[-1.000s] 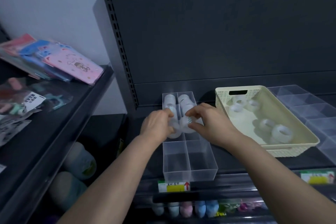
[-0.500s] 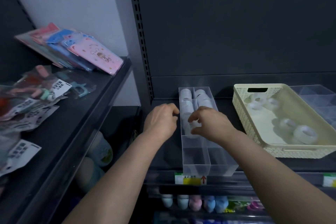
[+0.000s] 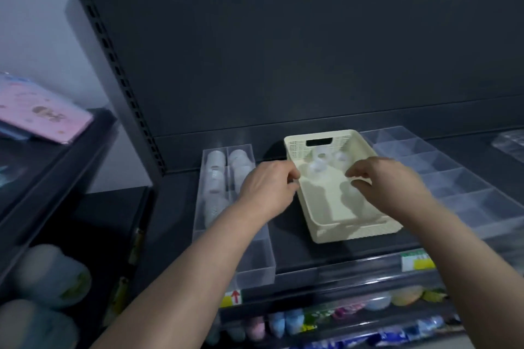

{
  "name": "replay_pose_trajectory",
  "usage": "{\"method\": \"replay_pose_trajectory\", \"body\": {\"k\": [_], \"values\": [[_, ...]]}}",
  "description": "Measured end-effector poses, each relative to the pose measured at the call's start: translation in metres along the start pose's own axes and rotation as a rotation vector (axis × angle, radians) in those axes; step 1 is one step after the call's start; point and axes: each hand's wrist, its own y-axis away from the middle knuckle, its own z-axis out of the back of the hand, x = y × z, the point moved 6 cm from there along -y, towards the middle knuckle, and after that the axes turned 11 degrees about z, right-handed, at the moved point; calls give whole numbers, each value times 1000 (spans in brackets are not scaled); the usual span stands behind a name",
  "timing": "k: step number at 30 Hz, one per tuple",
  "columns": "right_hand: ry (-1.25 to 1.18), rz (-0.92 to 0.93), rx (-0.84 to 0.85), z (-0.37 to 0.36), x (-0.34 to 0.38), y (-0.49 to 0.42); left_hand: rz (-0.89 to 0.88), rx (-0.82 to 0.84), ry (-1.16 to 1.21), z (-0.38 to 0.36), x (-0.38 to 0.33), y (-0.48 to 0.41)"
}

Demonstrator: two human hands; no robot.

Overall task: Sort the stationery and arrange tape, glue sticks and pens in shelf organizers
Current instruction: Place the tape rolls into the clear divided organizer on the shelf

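— Where is the tape?

— In two places. Some rolls sit in the clear organizer (image 3: 256, 265) at the left of the shelf (image 3: 295, 259), and loose tape rolls (image 3: 319, 162) lie at the far end of the cream basket (image 3: 351, 231) just beside it.

— Which way does the organizer run?

— Its long axis goes from the shelf's front edge to the back panel. A wall down the middle splits it into two lanes. The stored rolls (image 3: 215, 178) are lined up along both lanes, toward the rear half.

— How do the rolls look?

— Pale, translucent white, short cylinders. They are blurred, and I cannot read any print on them.

— And the basket?

— It is rectangular with perforated walls, and the handle slot is in the far wall. It also lies front to back, slightly skewed, with the near end swung to the right.

— What about the hands?

— The left hand (image 3: 269, 188) is at the basket's left rim with its fingers curled. I cannot tell whether it grips the rim or anything else. The right hand (image 3: 390, 187) hangs over the inside of the basket, fingers bent down above the thumb, and nothing is visible between them.

— Is there anything else?

— A large clear divided tray (image 3: 456, 178) sits right of the basket. A pink packet (image 3: 42, 115) lies on the neighbouring shelf at the left, and a yellow label with a red arrow (image 3: 233, 298) is below the organizer.
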Motion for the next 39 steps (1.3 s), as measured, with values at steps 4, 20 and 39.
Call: {"method": "replay_pose_trajectory", "body": {"k": [4, 20, 39], "values": [[-6, -59, 32, 4, -49, 11, -23, 67, -16, -36, -43, -18], [-208, 103, 44, -1, -98, 0, 202, 206, -245, -118, -104, -62], [202, 205, 416, -67, -37, -58, 257, -191, -11, -35, -41, -43]]}}
